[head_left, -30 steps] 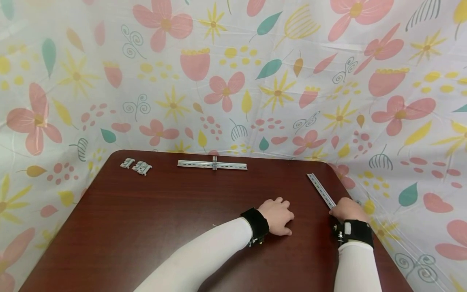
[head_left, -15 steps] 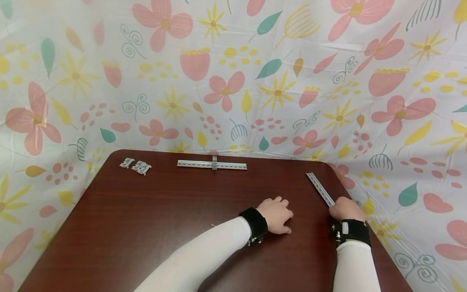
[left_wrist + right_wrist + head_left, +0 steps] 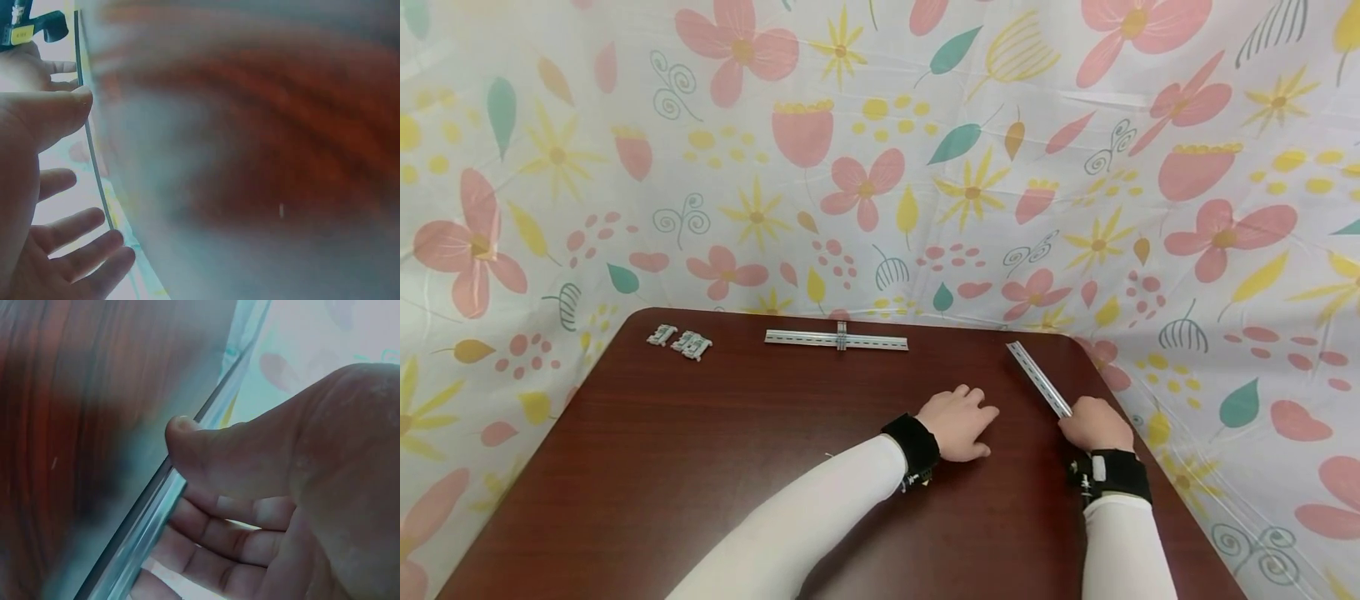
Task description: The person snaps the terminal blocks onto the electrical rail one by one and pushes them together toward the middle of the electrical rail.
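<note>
My right hand [image 3: 1097, 425] grips the near end of a slotted metal mounting rail [image 3: 1037, 377] on the right side of the table. In the right wrist view, the thumb presses the near side of the rail [image 3: 139, 537] while the other fingers curl behind it. The rail's far end points away and to the left. My left hand [image 3: 957, 423] hovers over or rests on the table, left of the rail; which of these I cannot tell. Its fingers are spread, and the left wrist view shows that hand [image 3: 56, 250] holding nothing.
A second slotted rail [image 3: 876, 342] lies along the back of the brown table [image 3: 647, 467], with a small metal piece [image 3: 842, 335] crossing it. Small light-grey parts [image 3: 691, 344] lie at the back left. A flowered curtain [image 3: 880, 167] hangs behind the table.
My right hand and the rail have shifted left and slightly away from me. The left hand has also moved slightly left and forward. The rail and grey parts at the back stay put.
</note>
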A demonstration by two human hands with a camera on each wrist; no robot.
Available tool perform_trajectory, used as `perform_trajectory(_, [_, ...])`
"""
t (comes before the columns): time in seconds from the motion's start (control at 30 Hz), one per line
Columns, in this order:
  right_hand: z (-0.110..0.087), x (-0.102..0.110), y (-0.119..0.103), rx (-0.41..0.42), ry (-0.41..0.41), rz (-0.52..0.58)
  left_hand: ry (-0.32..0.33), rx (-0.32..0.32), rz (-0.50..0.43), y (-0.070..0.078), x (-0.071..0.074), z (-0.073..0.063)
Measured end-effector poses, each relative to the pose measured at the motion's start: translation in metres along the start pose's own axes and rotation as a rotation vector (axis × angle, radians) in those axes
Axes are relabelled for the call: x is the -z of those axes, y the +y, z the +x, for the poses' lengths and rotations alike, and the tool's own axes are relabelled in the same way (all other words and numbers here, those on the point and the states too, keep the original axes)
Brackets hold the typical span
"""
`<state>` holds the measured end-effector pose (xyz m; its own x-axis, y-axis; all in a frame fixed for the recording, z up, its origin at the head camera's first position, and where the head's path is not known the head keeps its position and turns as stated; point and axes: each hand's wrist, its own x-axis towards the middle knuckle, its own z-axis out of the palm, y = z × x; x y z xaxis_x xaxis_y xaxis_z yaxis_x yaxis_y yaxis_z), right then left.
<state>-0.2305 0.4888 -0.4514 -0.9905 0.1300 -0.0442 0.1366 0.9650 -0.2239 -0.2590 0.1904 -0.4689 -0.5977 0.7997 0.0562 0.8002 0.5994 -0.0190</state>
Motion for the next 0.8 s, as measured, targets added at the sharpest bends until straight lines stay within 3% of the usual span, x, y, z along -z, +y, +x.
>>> perform_trajectory(0.3, [0.003, -0.004, -0.039, 0.058, 0.051, -0.039, 0.095, 0.043, 0.000, -0.027, 0.001, -0.004])
perform_trajectory(0.8, [-0.005, -0.016, -0.110, 0.236, 0.106, -0.057, 0.170, 0.089, -0.037, -0.075, -0.006, -0.024])
